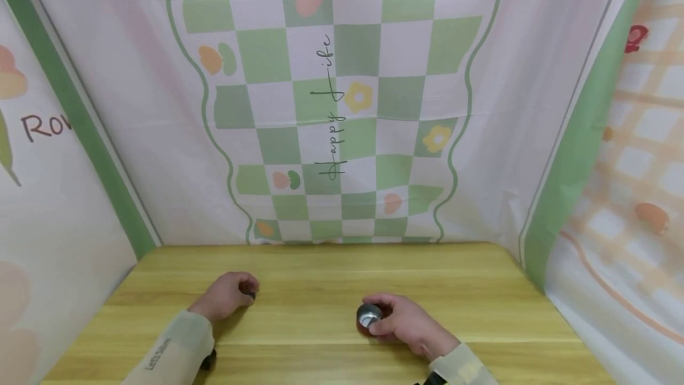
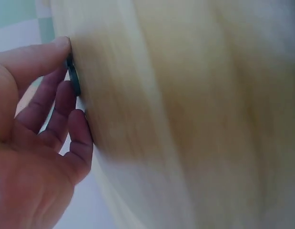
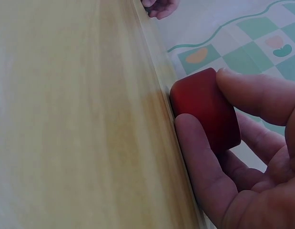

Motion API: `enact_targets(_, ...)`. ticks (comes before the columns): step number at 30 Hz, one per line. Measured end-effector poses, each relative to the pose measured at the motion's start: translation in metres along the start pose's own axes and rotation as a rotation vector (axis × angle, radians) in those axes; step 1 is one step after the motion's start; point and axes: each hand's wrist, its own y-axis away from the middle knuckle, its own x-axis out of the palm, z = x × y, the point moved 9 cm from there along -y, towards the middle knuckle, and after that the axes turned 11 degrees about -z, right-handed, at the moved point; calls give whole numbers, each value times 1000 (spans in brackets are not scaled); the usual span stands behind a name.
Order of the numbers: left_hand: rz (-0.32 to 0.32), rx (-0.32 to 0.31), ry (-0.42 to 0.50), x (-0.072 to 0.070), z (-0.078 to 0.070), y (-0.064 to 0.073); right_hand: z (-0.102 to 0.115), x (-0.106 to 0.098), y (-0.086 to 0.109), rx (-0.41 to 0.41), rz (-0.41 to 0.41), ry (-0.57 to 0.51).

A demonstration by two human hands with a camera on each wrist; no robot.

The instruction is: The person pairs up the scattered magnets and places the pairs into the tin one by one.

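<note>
My right hand [image 1: 408, 321] grips a small red cup [image 3: 204, 105] with a smooth, rounded outer wall. In the head view, the silvery inside of the cup faces up between thumb and fingers, low over the wooden table. The right wrist view puts the cup right at the table surface, thumb and fingertips on opposite sides. My left hand [image 1: 227, 294], farther left on the table, pinches a small, thin dark object [image 2: 73, 77] at its fingertips. Most of that object is hidden by the fingers, and I cannot tell what it is.
The light wooden table [image 1: 299, 314] extends under both hands to its back edge. Behind it hangs a white curtain [image 1: 465, 195] with green checks and printed lettering. More patterned cloth hangs at the left and right sides.
</note>
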Motion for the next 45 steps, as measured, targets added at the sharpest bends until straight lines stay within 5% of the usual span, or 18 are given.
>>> enact_targets(5, 5, 39, 3, -3, -2, 0, 0, -1, -1, 1, -4, 2)
enact_targets(16, -67, -18, 21, -13, 7, 0, 1, -1, 0, -7, -1, 10)
enact_targets(32, 14, 40, -5, -8, 4, 8, 1, -1, 1, -3, 7, 1)
enact_targets(45, -38, 11, -48, -6, 11, 3, 1, 0, 1, -6, 9, -4)
